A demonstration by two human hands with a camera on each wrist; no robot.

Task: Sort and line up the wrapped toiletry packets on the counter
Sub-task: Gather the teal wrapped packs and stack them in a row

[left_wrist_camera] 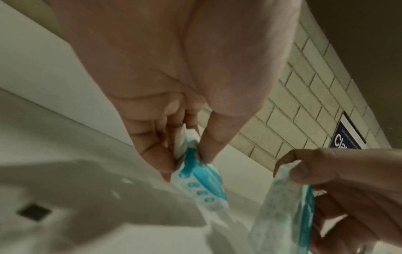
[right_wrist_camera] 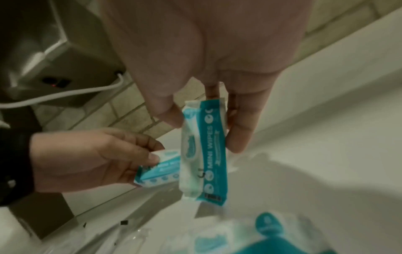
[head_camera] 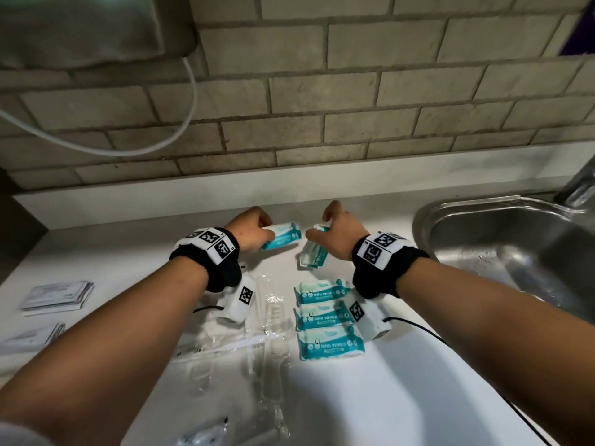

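Note:
My left hand (head_camera: 257,231) pinches one teal-and-white mini wipes packet (head_camera: 282,235) between thumb and fingers above the white counter (head_camera: 402,365); the same packet (left_wrist_camera: 200,180) shows in the left wrist view. My right hand (head_camera: 335,233) holds a second wipes packet (head_camera: 313,255) hanging by its upper end, seen as a vertical packet (right_wrist_camera: 204,151) in the right wrist view. Three more wipes packets (head_camera: 325,318) lie stacked in a column on the counter below my right wrist. Clear wrapped combs and toothbrush packets (head_camera: 270,310) lie to their left.
A steel sink (head_camera: 515,252) is set into the counter at the right, with a tap at its far corner. White flat packets (head_camera: 58,296) lie at the left edge. A brick-tile wall (head_camera: 322,117) and a white cable back the counter.

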